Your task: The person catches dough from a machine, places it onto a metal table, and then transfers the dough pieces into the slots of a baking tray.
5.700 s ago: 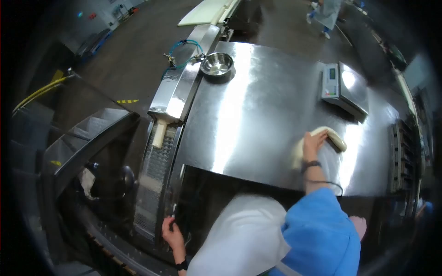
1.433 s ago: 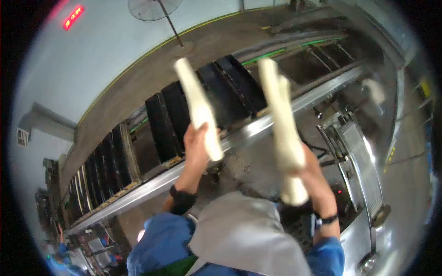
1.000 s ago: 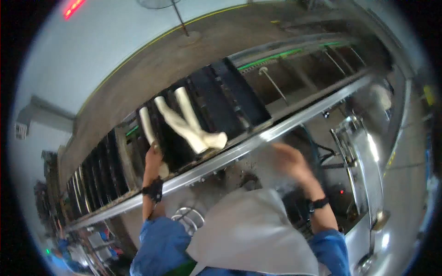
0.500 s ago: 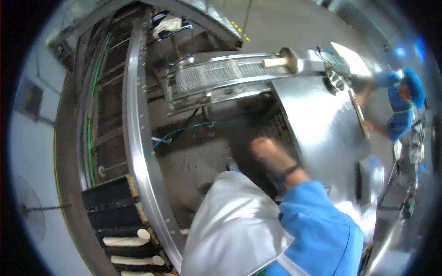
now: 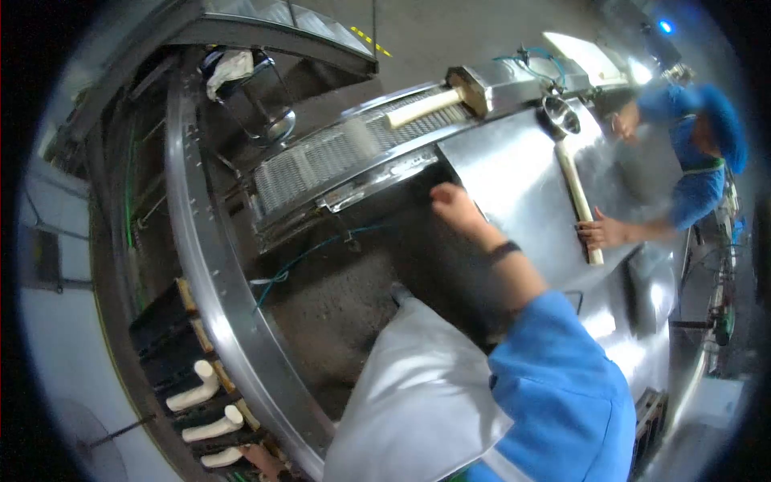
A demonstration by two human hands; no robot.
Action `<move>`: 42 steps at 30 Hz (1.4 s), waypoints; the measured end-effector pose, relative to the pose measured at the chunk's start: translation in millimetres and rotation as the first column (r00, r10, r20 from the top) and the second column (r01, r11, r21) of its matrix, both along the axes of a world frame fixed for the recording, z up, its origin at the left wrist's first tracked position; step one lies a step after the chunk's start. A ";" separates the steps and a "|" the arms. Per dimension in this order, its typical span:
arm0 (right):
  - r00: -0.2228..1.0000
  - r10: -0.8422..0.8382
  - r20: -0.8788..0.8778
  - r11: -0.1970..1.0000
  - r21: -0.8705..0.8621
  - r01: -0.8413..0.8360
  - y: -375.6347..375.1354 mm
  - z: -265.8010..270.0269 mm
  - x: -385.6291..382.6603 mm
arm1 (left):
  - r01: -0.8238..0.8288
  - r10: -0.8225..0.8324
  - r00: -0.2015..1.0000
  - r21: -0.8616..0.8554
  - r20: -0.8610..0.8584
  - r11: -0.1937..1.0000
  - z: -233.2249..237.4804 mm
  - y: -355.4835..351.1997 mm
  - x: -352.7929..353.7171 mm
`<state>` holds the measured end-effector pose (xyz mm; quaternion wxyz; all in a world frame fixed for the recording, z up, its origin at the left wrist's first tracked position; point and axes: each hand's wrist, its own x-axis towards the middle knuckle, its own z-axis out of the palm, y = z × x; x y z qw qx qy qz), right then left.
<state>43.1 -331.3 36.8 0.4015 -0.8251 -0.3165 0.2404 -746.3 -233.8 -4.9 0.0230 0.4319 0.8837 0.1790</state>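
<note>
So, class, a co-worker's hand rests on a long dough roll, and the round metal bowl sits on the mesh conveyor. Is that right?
Not quite: the metal bowl sits on the steel table, not on the mesh conveyor, as the head view shows. The co-worker's hand does rest on the dough roll.

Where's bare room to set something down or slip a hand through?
The steel table looks bare between its edge near the right hand and the dough roll; so does the mesh belt's left stretch. A hand could probably pass between belt, table and rail. Crowded: around the bowl and co-worker's hand, and the dough-filled trays.
</note>
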 end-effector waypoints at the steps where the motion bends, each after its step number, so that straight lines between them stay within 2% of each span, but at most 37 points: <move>1: 0.996 -0.084 -0.012 0.989 0.120 0.085 0.2 7.6 13.0 | 0.010 -0.011 1.000 -0.014 -0.017 1.000 1.6 9.1 4.2; 3: 0.938 -0.294 0.184 0.949 -0.057 0.309 -22.1 27.6 43.0 | 0.016 -0.017 0.999 -0.026 -0.040 1.000 2.3 27.1 13.1; 4: 0.912 -0.341 0.227 0.925 -0.091 0.368 -50.8 -4.2 81.5 | 0.012 -0.013 0.999 -0.024 -0.049 1.000 2.7 36.5 18.0; 5: 0.783 -0.222 0.581 0.876 -0.234 0.422 -80.6 -12.1 103.3 | 0.009 -0.010 0.998 -0.022 -0.063 1.000 4.4 43.2 22.2; 6: 0.656 -0.225 0.720 0.868 -0.158 0.471 -118.1 -30.0 126.5 | 0.011 -0.012 0.997 -0.015 -0.074 1.000 7.2 52.2 27.2; 7: 0.606 -0.199 0.770 0.812 -0.216 0.542 -146.4 -23.8 136.9 | 0.009 -0.010 0.996 -0.013 -0.084 1.000 8.4 59.1 32.0; 8: 0.620 -0.192 0.761 0.813 -0.231 0.535 -176.6 -12.7 143.4 | 0.012 -0.013 0.995 -0.010 -0.103 1.000 11.8 67.7 36.7; 10: 0.650 -0.202 0.733 0.573 -0.450 0.685 -205.2 8.9 153.7 | 0.027 -0.024 0.990 0.021 -0.138 0.999 21.9 83.7 51.5; 12: 0.587 -0.226 0.777 0.641 -0.335 0.691 -243.5 10.4 169.8 | 0.085 -0.071 0.980 0.071 -0.187 0.994 32.6 100.8 72.2; 14: 0.755 -0.350 0.555 0.574 -0.510 0.641 -272.4 11.2 184.2 | 0.234 -0.198 0.956 0.155 -0.216 0.960 43.7 119.1 98.9; 16: 0.752 -0.615 0.239 0.531 -0.579 0.619 -337.9 -47.9 215.2 | 0.430 -0.404 0.903 0.273 -0.146 0.861 53.9 143.3 152.8; 18: 0.719 -0.595 0.361 0.393 -0.650 0.651 -336.2 -49.6 204.2 | 0.573 -0.622 0.782 0.439 -0.040 0.692 87.3 161.3 277.9; 19: 0.717 -0.528 0.455 0.382 -0.627 0.679 -295.2 -13.4 179.0 | 0.635 -0.708 0.704 0.398 0.054 0.662 128.9 154.7 376.4; 20: 0.706 -0.453 0.544 0.379 -0.599 0.705 -258.1 16.4 155.6 | 0.750 -0.775 0.630 0.295 -0.047 0.592 122.4 166.6 411.5; 21: 0.723 -0.433 0.538 0.443 -0.571 0.691 -256.4 10.0 152.8 | 0.860 -0.889 0.458 0.255 -0.008 0.441 119.1 175.1 452.4; 22: 0.764 -0.396 0.510 0.542 -0.541 0.643 -254.4 9.2 146.9 | 0.891 -0.913 0.399 0.201 0.084 0.407 129.7 175.8 505.5; 23: 0.785 -0.329 0.525 0.632 -0.495 0.596 -259.2 -0.4 140.2 | 0.913 -0.937 0.324 0.216 0.130 0.346 116.9 184.5 543.4; 25: 0.813 -0.250 0.525 0.790 -0.375 0.485 -259.5 -4.0 120.6 | 0.979 -0.992 0.075 0.183 0.103 0.093 96.6 201.5 616.5; 26: 0.752 -0.224 0.619 0.830 -0.283 0.480 -263.4 -16.1 109.1 | 0.987 -0.992 0.024 0.157 0.122 0.043 98.9 199.7 654.7; 27: 0.756 -0.213 0.619 0.837 -0.284 0.469 -263.2 -15.9 97.8 | 0.976 -0.987 -0.095 0.206 0.133 -0.066 83.1 209.1 680.3; 28: 0.805 -0.201 0.558 0.809 -0.369 0.458 -264.1 -10.2 89.2 | 0.992 -0.979 -0.109 0.084 0.173 -0.095 64.8 220.3 705.8; 29: 0.830 -0.197 0.521 0.790 -0.416 0.449 -272.9 -16.6 80.9 | 0.996 -0.989 -0.034 -0.080 0.141 -0.045 59.8 216.8 726.7; 30: 0.809 -0.215 0.547 0.785 -0.396 0.477 -279.8 -24.9 71.7 | 0.997 -0.990 -0.023 -0.076 0.140 -0.034 57.3 217.9 739.2; 32: 0.822 -0.351 0.449 0.707 -0.448 0.547 -273.8 -17.0 53.9 | 0.961 -0.998 -0.019 -0.274 0.053 -0.033 53.9 223.3 754.3; 33: 0.830 -0.399 0.389 0.736 -0.404 0.543 -268.8 -11.4 49.6 | 0.976 -0.999 -0.002 -0.218 -0.051 0.009 45.2 227.8 754.1; 35: 0.840 -0.434 0.325 0.768 -0.354 0.534 -264.6 -4.0 49.8 | 0.962 -0.999 0.019 -0.272 -0.050 0.032 56.4 232.0 752.2; 36: 0.826 -0.562 0.052 0.764 -0.350 0.542 -269.6 -9.5 60.4 | 0.943 -0.998 0.038 -0.329 -0.051 0.053 63.6 234.6 748.5; 37: 0.743 -0.629 -0.228 0.765 -0.352 0.540 -263.0 -12.8 68.5 | 0.950 -0.997 0.048 -0.307 -0.058 0.064 56.4 238.1 742.8; 38: 0.769 -0.594 -0.237 0.792 -0.341 0.506 -242.3 -1.7 67.6 | 0.927 -0.997 0.074 -0.366 -0.030 0.080 67.7 233.4 735.7; 40: 0.684 -0.384 -0.620 0.871 0.004 0.492 -189.2 26.3 54.9 | 0.963 -0.999 0.033 -0.267 -0.006 0.033 66.3 228.6 709.0; 41: 0.704 -0.330 -0.629 0.898 0.022 0.440 -169.3 17.4 58.5 | 0.978 -0.997 0.059 -0.203 0.040 0.050 72.0 223.1 697.1; 42: 0.723 -0.283 -0.630 0.922 0.030 0.387 -138.9 22.6 55.2 | 0.992 -0.974 0.087 -0.113 0.210 0.064 57.5 225.1 685.9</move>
